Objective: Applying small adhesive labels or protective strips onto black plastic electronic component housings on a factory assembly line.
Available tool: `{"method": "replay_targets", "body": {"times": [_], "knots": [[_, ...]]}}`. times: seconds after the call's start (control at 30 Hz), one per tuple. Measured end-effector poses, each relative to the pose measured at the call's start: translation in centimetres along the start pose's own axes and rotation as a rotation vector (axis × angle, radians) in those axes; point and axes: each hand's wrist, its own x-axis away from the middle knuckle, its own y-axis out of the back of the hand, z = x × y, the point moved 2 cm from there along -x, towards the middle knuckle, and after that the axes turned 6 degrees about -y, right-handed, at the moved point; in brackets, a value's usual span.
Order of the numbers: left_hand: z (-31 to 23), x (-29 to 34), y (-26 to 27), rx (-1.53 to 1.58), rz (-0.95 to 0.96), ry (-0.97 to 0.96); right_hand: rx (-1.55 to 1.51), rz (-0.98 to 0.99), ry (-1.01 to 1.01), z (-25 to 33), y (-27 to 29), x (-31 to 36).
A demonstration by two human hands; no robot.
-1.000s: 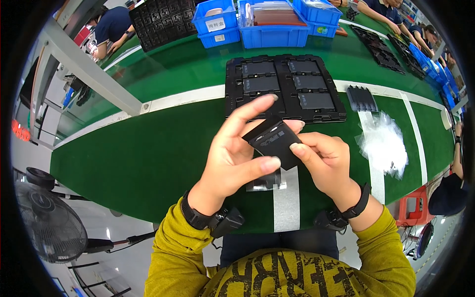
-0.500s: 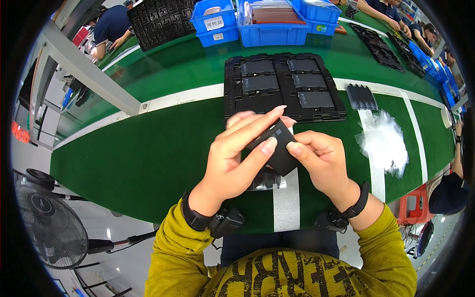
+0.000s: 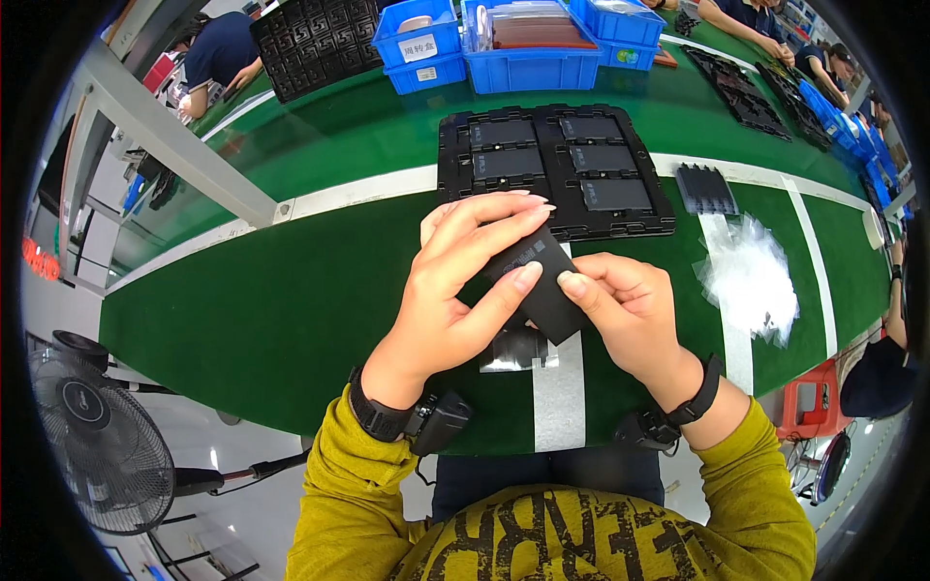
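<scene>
Between my two hands, above the green mat, is a flat black battery (image 3: 554, 302) with a small printed code on its face, held tilted. My left hand (image 3: 436, 290) grips its left side, thumb on the face and fingers along the far edge. My right hand (image 3: 630, 305) pinches its right edge with thumb and fingers. Just beyond them lies a black tray (image 3: 504, 204) whose pockets hold several similar flat batteries (image 3: 617, 196). Under my left hand, a dark piece with clear film (image 3: 513, 353) rests on the mat, partly hidden.
Right of the tray are a black ribbed block (image 3: 706, 190) and a loose pile of clear plastic film (image 3: 748, 281). Blue bins (image 3: 535, 71) stand at the back. A slanting metal post (image 3: 184, 145) rises at the left, near a fan (image 3: 102, 436). Other people sit farther off.
My left hand's fingers have lifted and shifted slightly away along the battery's far edge, showing more of its face. My right hand stays almost still.
</scene>
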Motion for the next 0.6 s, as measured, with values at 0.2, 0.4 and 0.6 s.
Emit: {"method": "replay_targets", "body": {"times": [0.2,0.4,0.6], "knots": [[-0.3,-0.3,0.4,-0.35,-0.022,-0.179,-0.068,-0.054,-0.028,0.0,-0.3,0.0],[-0.1,0.4,0.9,-0.455,-0.13,-0.131,-0.207,-0.019,-0.048,0.1,-0.3,0.0],[0.3,-0.3,0.6,-0.064,0.116,-0.047,-0.114,-0.018,-0.041,0.5,-0.2,0.0]]}}
